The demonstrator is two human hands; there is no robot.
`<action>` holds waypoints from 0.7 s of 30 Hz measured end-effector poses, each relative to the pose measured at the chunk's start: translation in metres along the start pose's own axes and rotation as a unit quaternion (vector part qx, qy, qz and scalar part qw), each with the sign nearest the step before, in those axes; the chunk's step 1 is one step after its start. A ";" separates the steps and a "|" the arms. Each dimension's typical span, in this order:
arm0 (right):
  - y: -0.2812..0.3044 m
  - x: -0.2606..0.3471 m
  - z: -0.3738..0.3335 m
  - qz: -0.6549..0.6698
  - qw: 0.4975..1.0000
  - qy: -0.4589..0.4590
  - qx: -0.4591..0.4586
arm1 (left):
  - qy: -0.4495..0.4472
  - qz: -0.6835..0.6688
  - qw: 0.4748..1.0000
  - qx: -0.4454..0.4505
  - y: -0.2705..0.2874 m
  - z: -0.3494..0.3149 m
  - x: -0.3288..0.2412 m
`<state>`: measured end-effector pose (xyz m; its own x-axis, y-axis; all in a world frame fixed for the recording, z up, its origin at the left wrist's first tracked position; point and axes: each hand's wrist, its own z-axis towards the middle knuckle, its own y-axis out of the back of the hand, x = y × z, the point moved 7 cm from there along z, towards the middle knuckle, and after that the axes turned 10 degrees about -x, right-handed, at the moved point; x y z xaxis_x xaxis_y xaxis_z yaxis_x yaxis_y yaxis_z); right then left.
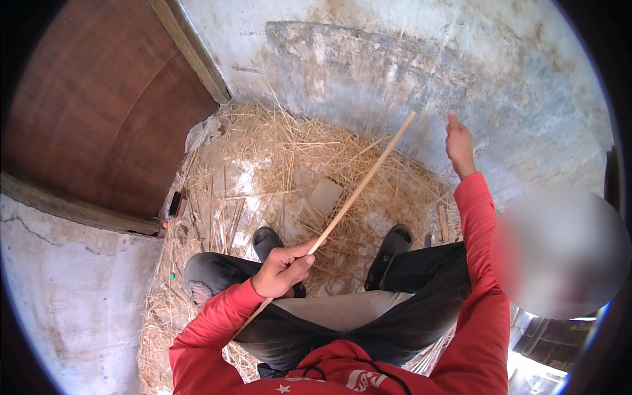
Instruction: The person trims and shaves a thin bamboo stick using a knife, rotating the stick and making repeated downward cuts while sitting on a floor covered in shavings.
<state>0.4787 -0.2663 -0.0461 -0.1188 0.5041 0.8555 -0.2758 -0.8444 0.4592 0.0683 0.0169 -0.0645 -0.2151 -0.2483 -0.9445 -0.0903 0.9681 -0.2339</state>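
A long, thin, pale wooden stick (366,181) slants up to the right across the middle of the head view. My left hand (283,270) is closed around its lower part, thumb on top. Below that hand the stick's thin tail runs down past my left thigh. Out to the right, my right hand (460,146) is raised before the wall, seen nearly edge-on. One digit points upward, the other fingers are mostly hidden, and nothing shows in it. It is apart from the stick, to the right of the upper end.
Loose straw (303,141) and strips cover the floor around my dark sandals (390,251). A flat tan piece (322,197) lies between my feet. A brown panel (105,112) stands left, a stained wall (382,72) ahead. A small dark object (176,204) lies by the panel.
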 end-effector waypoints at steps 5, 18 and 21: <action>0.001 0.067 -0.069 0.008 0.989 0.122 0.087 | -0.034 -0.014 0.999 -0.017 0.001 0.011 -0.011; -0.057 0.131 -0.279 -0.029 0.833 0.249 0.494 | -0.028 -0.006 0.997 -0.070 0.009 0.032 0.005; -0.062 0.128 -0.274 -0.046 0.847 0.257 0.464 | -0.022 0.003 0.997 -0.080 0.010 0.036 0.006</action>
<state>0.2197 -0.0996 -0.0303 -0.6024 0.3867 0.6982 0.5333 -0.4559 0.7126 0.1014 0.0260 -0.0807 -0.1735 -0.2373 -0.9558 -0.2436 0.9507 -0.1918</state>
